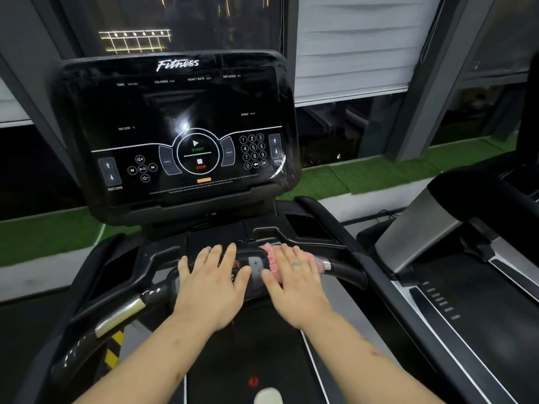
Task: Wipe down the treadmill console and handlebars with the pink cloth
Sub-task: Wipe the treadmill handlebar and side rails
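Night-dark windows [186,24] and a half-lowered blind [350,45] are seen behind the treadmill, with a strip of green turf [364,176] beyond; the console [186,126] is tilted toward the viewer, its glossy face unlit save for printed labels and reflections. Below it the handlebar [344,271] is reached by both forearms; the left grip [211,284] is laid flat on the bar's middle, fingers straight and spread, nothing held, and it is judged to be placed there as a brace, so that the body is steadied while the other side works. The right grip [294,284] is spread, fingers straight, on top of the cloth [271,259], which is pressed onto the bar just right of the small button panel [255,263]; pink fringe is visible past the fingertips and beside the little finger, next to a chrome band [326,263]. A flat palm rather than a pinch is judged to be used so that pressure is shared over a wide patch and the cloth can be slid along the curve; the bar's middle is taken to be the part being wiped, and whether the console has been wiped cannot be told. To the right a second treadmill [466,287] is seen.
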### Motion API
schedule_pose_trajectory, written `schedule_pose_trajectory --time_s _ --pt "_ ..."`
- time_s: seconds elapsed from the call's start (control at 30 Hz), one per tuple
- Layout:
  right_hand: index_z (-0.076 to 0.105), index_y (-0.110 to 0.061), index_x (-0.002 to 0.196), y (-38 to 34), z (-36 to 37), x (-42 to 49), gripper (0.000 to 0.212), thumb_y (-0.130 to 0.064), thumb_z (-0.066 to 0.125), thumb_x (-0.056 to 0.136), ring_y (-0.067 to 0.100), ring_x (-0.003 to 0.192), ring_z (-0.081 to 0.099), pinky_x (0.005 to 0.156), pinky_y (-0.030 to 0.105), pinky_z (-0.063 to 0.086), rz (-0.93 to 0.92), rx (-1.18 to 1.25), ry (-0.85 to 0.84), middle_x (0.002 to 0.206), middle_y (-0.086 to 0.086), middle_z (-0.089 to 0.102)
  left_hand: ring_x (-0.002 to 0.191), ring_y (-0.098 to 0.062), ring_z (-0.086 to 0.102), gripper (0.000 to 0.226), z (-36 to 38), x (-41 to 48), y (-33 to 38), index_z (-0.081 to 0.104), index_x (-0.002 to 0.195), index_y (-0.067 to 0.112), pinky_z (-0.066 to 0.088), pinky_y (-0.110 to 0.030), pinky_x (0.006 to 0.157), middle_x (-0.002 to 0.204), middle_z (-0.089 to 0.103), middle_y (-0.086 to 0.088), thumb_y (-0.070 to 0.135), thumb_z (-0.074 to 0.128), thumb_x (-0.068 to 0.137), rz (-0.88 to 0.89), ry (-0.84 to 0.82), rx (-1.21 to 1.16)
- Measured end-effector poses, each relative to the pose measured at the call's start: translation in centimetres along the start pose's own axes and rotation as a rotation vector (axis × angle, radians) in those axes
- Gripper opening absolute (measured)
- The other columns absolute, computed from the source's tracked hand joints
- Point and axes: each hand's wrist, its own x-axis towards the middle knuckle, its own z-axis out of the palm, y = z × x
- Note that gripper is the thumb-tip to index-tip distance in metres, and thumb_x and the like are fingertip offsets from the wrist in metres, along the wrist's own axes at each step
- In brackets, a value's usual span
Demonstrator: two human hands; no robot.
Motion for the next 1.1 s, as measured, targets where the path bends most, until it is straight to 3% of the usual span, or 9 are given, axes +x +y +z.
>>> schedule_pose_trajectory --time_s 0.1,0.2,0.27,0.33,0.53,0.77,0.97,1.1 --pt "0.001 -0.038 0.165 2.2 -0.5 -0.2 0.075 -0.070 0.006 0.098 0.008 0.157 -0.013 0.128 0.040 -0.011 0.006 -0.026 -0.025 0.173 -0.013 -0.002 0.159 -0.019 0.008 0.068 -0.1 0.0 -0.2 0.011 0.164 0.036 -0.001 -0.056 0.127 0.171 0.018 0.005 0.064 0.012 0.103 -0.002 -0.008 -0.014" --pt "0.005 -0.036 0.165 4.6 -0.5 -0.3 0.085 -0.078 -0.002 0.092 0.012 0.159 -0.006 0.129 0.042 -0.003 0.110 -0.016 0.024 0.174 -0.008 0.004 0.159 -0.019 0.007 0.067 -0.2 0.0 -0.2 0.010 0.164 0.036 -0.002 -0.056 0.127 0.171 0.017 0.005 0.064 0.013 0.103 -0.002 -0.016 -0.024" --pt "0.006 -0.031 0.165 5.1 -0.7 -0.3 0.086 -0.078 0.004 0.094 0.016 0.159 -0.003 0.129 0.043 0.000 0.183 -0.019 0.018 0.174 -0.003 0.006 0.159 -0.020 0.007 0.068 -0.1 0.0 -0.1 0.010 0.164 0.036 -0.002 -0.056 0.127 0.171 0.017 0.005 0.064 0.013 0.103 0.001 -0.016 -0.025" --pt "0.009 -0.029 0.166 3.6 -0.9 -0.2 0.083 -0.074 0.011 0.097 0.018 0.159 -0.003 0.129 0.043 -0.002 0.158 -0.028 -0.007 0.174 -0.003 0.006 0.159 -0.021 0.008 0.068 0.0 0.1 0.0 0.011 0.164 0.035 -0.002 -0.057 0.127 0.171 0.018 0.004 0.064 0.013 0.103 0.005 -0.018 -0.022" --pt "0.007 -0.028 0.166 -1.5 0.2 0.2 0.097 -0.081 0.004 0.086 0.014 0.159 -0.011 0.129 0.046 -0.004 0.046 0.028 -0.014 0.174 -0.007 0.002 0.159 -0.022 0.009 0.068 -0.2 0.2 -0.1 0.013 0.164 0.036 0.000 -0.059 0.126 0.171 0.019 0.003 0.065 0.015 0.103 0.002 -0.019 -0.025" --pt "0.006 -0.037 0.165 2.0 -0.8 0.0 0.070 -0.067 0.019 0.103 0.009 0.158 -0.009 0.129 0.040 -0.006 -0.033 -0.058 -0.048 0.173 -0.013 0.002 0.159 -0.021 0.010 0.065 -0.4 0.1 0.0 0.014 0.163 0.037 -0.001 -0.058 0.127 0.171 0.020 0.005 0.064 0.017 0.104 -0.022 -0.020 -0.020" --pt "0.009 -0.039 0.165 8.7 -1.5 -0.4 0.078 -0.077 0.006 0.097 0.010 0.159 -0.002 0.130 0.041 0.001 0.106 0.086 -0.035 0.173 -0.011 0.008 0.159 -0.018 0.008 0.065 -0.6 0.1 0.2 0.014 0.163 0.036 -0.002 -0.056 0.127 0.171 0.019 0.007 0.064 0.015 0.104 -0.031 -0.038 -0.036" --pt "0.015 -0.045 0.163 12.3 -1.6 -0.1 0.084 -0.087 0.009 0.090 0.009 0.158 0.003 0.130 0.046 0.008 0.198 0.231 -0.044 0.171 -0.014 0.015 0.159 -0.017 0.007 0.067 -0.6 0.1 0.4 0.015 0.164 0.036 -0.002 -0.056 0.127 0.171 0.019 0.007 0.065 0.016 0.104 -0.037 -0.037 -0.033"
